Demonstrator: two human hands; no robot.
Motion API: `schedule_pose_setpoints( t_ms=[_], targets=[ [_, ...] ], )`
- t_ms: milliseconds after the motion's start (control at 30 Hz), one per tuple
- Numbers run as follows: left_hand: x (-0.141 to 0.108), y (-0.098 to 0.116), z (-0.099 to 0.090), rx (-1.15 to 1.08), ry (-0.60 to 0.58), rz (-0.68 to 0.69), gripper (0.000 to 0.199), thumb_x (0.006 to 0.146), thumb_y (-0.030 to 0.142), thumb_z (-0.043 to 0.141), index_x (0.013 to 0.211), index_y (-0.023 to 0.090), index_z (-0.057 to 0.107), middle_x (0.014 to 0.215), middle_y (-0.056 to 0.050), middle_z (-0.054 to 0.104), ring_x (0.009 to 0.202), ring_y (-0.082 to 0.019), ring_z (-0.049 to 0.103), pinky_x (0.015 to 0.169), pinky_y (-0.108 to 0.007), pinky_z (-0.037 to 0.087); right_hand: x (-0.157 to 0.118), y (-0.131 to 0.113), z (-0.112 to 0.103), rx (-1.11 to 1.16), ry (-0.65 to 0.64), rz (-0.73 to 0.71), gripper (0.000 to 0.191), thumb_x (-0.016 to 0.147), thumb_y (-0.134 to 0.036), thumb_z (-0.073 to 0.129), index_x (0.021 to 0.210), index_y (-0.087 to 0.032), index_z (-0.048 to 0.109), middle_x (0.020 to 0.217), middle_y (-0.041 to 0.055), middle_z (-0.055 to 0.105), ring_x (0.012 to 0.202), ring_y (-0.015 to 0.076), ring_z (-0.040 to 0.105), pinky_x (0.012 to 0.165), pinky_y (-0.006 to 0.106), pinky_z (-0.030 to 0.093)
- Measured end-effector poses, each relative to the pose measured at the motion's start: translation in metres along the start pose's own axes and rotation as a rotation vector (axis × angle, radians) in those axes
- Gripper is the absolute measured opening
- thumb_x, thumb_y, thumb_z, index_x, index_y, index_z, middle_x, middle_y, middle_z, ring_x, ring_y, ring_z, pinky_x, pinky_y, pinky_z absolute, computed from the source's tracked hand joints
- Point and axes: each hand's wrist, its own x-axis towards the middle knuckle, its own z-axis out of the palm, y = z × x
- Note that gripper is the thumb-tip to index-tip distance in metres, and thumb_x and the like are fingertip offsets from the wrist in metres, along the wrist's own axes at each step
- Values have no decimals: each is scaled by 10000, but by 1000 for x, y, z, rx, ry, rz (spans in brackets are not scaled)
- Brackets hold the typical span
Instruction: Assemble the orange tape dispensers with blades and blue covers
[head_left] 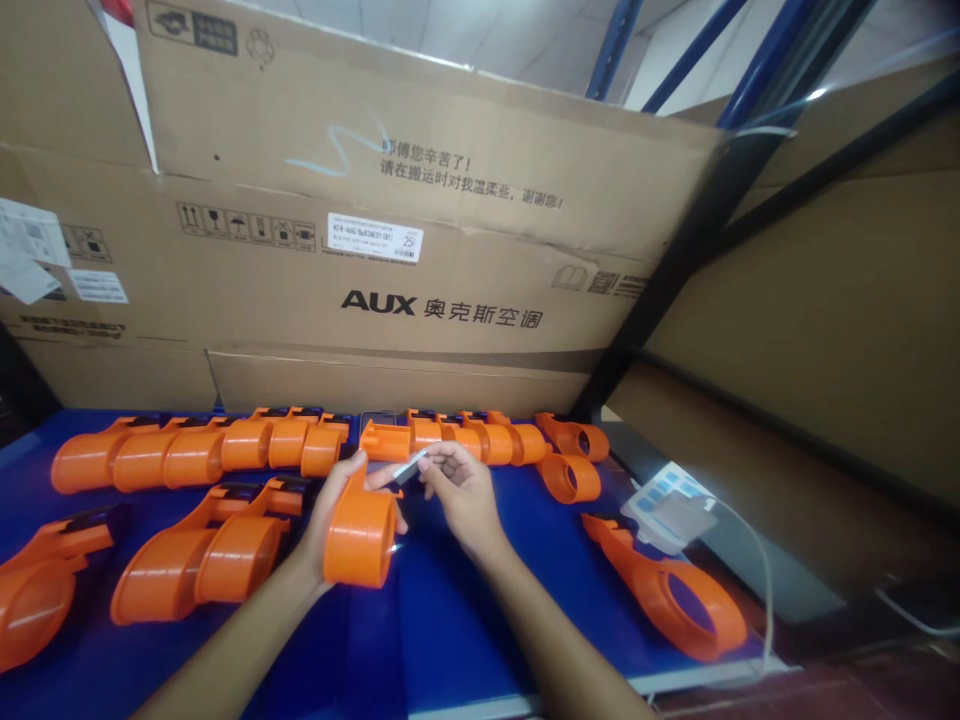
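Observation:
An orange plastic tape dispenser (358, 540) with a round hub is gripped in my left hand (321, 515), above the middle of the blue surface. My left fingers pass behind it, so part of their grip is hidden. My right hand (471, 500) pinches a small flat grey-white strip (409, 467) between thumb and fingers. The strip is just above the dispenser's upper end, near my left fingertip; whether they touch I cannot tell. A short shiny bit sticks out at the dispenser's right side.
Several similar orange dispensers (195, 455) with black parts line the back of the blue table (465, 640). More lie at left, and one dispenser (690, 605) at right. A clear plastic box (667, 508) with a white cable stands right. Behind is a large cardboard sheet (465, 240).

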Motion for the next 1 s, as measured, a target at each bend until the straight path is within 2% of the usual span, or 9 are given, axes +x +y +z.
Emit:
schedule_pose_setpoints(
  t_ms=[133, 300, 467, 667, 833, 1000],
  targets=[
    [-3, 4, 4, 55, 40, 46, 698, 885, 657, 517, 1286, 94, 620, 682, -126, 741, 425, -214, 643, 422, -277, 481, 4, -4, -7, 100, 112, 9, 265, 800, -343, 823, 961, -201, 666, 801, 15, 687, 665, 133, 627, 530, 225, 524],
    [-7, 3, 15, 85, 78, 125, 646, 864, 548, 639, 1344, 122, 574, 742, -116, 760, 472, -227, 667, 463, -301, 509, 6, -11, -13, 196, 210, -2, 268, 782, -329, 839, 944, -213, 660, 756, -9, 676, 682, 143, 651, 543, 226, 532],
    [-10, -3, 24, 113, 127, 133, 632, 831, 528, 695, 1308, 131, 580, 729, -111, 762, 465, -234, 669, 440, -293, 487, 7, -12, -14, 223, 206, 27, 283, 769, -340, 846, 935, -210, 658, 750, -5, 687, 685, 153, 663, 534, 229, 528],
    [-11, -4, 30, 118, 153, 167, 574, 807, 502, 727, 1240, 146, 602, 806, -119, 778, 499, -230, 686, 432, -274, 472, 6, -12, -12, 200, 208, 30, 274, 773, -337, 840, 927, -203, 658, 716, -12, 679, 630, 137, 631, 512, 219, 502],
    [-10, -4, 30, 126, 160, 168, 587, 803, 518, 724, 1238, 143, 603, 800, -120, 777, 498, -234, 683, 434, -280, 468, 6, -12, -12, 170, 197, 43, 264, 794, -353, 821, 925, -198, 652, 636, -34, 639, 520, 101, 534, 483, 211, 452],
    [-10, -3, 29, 130, 158, 152, 598, 820, 547, 695, 1254, 146, 600, 773, -119, 774, 480, -232, 670, 438, -286, 467, 5, -12, -12, 153, 208, 58, 278, 776, -368, 832, 891, -201, 642, 558, -74, 530, 478, 80, 433, 441, 193, 359]
  ],
)
